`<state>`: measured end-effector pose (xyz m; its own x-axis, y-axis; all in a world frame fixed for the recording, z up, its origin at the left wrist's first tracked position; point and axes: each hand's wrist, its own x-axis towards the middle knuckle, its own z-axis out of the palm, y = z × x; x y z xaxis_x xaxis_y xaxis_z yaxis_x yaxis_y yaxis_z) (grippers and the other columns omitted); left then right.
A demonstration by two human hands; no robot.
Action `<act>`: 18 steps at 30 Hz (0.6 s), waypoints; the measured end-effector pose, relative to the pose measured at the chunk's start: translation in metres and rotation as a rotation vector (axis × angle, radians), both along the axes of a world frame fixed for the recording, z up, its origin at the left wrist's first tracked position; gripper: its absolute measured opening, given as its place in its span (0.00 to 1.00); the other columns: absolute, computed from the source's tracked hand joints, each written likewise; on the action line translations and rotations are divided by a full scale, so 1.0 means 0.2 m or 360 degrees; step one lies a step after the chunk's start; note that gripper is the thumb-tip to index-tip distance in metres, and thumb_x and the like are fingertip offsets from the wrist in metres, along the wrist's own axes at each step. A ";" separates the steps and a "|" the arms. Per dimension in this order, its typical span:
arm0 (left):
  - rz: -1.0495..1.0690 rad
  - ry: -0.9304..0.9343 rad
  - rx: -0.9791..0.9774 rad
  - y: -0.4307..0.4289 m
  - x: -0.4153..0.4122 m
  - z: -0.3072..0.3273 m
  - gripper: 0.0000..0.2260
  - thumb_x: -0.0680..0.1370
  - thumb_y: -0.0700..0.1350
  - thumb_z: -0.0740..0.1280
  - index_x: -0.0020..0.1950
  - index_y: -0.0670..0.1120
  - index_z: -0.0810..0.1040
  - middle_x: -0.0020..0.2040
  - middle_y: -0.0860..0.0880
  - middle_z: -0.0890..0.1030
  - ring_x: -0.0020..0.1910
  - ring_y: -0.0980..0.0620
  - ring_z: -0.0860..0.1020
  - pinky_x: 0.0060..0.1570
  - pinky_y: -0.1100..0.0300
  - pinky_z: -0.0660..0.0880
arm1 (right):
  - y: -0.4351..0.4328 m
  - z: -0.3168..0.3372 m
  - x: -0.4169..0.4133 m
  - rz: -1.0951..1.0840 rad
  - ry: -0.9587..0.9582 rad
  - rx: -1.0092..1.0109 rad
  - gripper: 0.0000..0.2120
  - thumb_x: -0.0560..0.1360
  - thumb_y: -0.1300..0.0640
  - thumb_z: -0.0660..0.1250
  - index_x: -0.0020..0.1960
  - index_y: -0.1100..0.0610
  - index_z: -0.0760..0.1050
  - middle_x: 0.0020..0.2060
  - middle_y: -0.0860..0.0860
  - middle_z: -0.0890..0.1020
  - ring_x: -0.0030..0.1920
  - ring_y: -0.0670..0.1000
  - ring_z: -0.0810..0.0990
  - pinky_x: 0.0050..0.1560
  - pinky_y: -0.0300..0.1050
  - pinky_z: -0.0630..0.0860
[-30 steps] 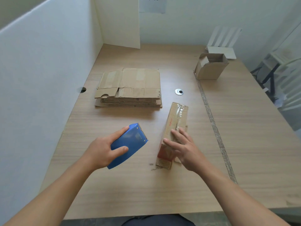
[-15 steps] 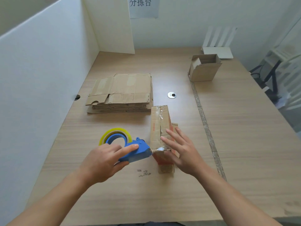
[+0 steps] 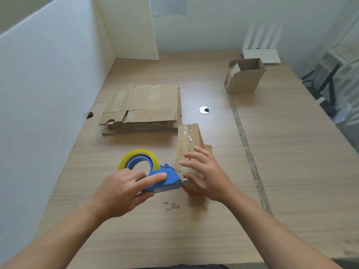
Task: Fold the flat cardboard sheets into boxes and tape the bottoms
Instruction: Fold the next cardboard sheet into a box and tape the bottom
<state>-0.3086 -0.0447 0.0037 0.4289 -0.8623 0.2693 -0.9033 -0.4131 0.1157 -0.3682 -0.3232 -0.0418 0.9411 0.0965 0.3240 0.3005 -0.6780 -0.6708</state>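
**Cardboard box pinned down for taping**

Near the middle of the desk, a little toward its near edge, our cardboard box lies on its side with clear tape shining along its upper face. Our right hand lies on it with fingers straight and spread, pressing rather than gripping. Our left hand is wrapped round the blue tape dispenser, with the index finger laid along the top. The dispenser's nose touches the box's left side.

We judge the box light, stiff along its creases, easy to crush on its broad faces, and likely to slide on the smooth desk. Pressing flat from above, over a folded edge, seems the safest hold. The taped strip looks slippery.

Flat sheets wait in a stack toward the left edge, and an open box stands toward the far right corner.

Red print runs along the box's left face and a round stamp marks its near flap, but both are too small to read. A paper sign on the far wall is cut off at the top, so we cannot read it.
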 end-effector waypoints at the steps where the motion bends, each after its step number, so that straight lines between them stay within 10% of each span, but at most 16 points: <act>1: -0.0021 0.0006 -0.0003 0.00 0.01 0.01 0.19 0.83 0.56 0.55 0.75 0.57 0.64 0.40 0.53 0.78 0.33 0.49 0.75 0.31 0.58 0.74 | 0.01 0.00 0.01 -0.0002 -0.0003 -0.0002 0.18 0.76 0.45 0.63 0.59 0.52 0.82 0.64 0.49 0.79 0.73 0.56 0.65 0.70 0.47 0.62; 9: -0.0114 0.0208 -0.0040 -0.02 0.05 0.00 0.23 0.81 0.58 0.58 0.76 0.59 0.62 0.41 0.56 0.75 0.34 0.52 0.74 0.31 0.60 0.73 | 0.01 0.04 0.00 -0.0188 0.0199 0.0228 0.17 0.74 0.42 0.64 0.44 0.53 0.84 0.62 0.44 0.77 0.75 0.51 0.62 0.72 0.43 0.58; 18: 0.0177 0.1121 0.0158 0.06 0.15 0.13 0.29 0.69 0.66 0.62 0.67 0.81 0.56 0.56 0.74 0.76 0.51 0.69 0.75 0.46 0.74 0.70 | -0.17 0.16 -0.19 -0.0571 0.0508 0.0536 0.11 0.75 0.57 0.73 0.35 0.48 0.82 0.59 0.41 0.75 0.62 0.34 0.71 0.60 0.29 0.65</act>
